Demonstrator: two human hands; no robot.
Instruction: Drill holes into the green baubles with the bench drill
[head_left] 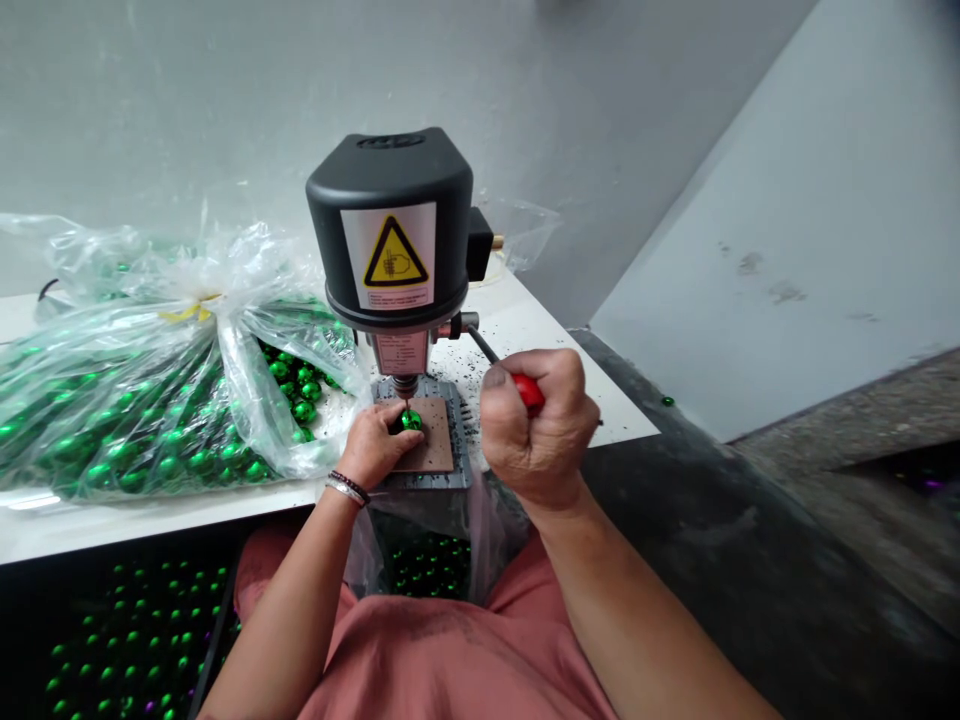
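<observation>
Between the thumb and fingers of my left hand point(375, 440) is a shiny green ball point(411, 420), pressed against a brown board point(435, 440) on the base of a drill press point(390, 230). The drill bit point(406, 392) comes down onto the top of the ball; whether it has entered the ball I cannot tell. My right hand point(536, 425) is wrapped round the red knob point(529, 394) of the press's feed lever point(484, 345), to the right of the machine. Dark shavings lie scattered about the base.
A clear plastic bag point(142, 400) full of green balls, tied with yellow, lies left of the press on the white table point(611, 415). Below the table are more green balls point(135, 635) and another bag point(487, 540) by my lap. One ball point(667, 401) is on the floor at right.
</observation>
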